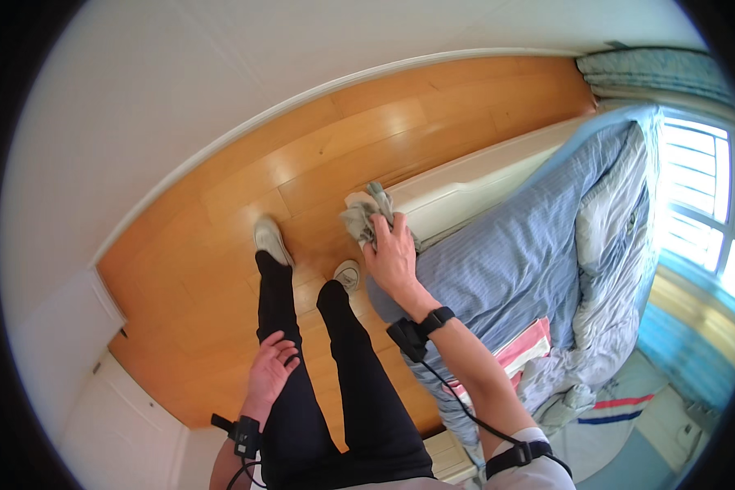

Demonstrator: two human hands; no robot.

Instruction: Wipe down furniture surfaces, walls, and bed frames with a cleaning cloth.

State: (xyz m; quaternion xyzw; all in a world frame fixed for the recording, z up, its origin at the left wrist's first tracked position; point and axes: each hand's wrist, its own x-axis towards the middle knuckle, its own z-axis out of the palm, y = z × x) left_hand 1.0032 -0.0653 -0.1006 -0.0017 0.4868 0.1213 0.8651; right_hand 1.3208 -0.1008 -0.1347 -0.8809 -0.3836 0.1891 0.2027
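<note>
My right hand (391, 254) grips a crumpled grey cloth (362, 222) against the near corner of the bed's white footboard (465, 193). Part of the cloth hangs out past the fingers, and its underside is hidden. Below that hand lies the blue striped sheet (484, 263) of the bed. My left hand (271, 367) hovers over my left thigh with its fingers loosely curled and apart, holding nothing. Both wrists carry strapped-on black devices, with a cable running up the right arm.
A rumpled grey-white quilt (609, 245) and a pink and white striped cloth (523, 352) lie on the bed. Wooden floor (220, 245) runs between the bed and a white wall (128, 122). A white door (122, 398) stands lower left, and a barred window (695, 190) is at right.
</note>
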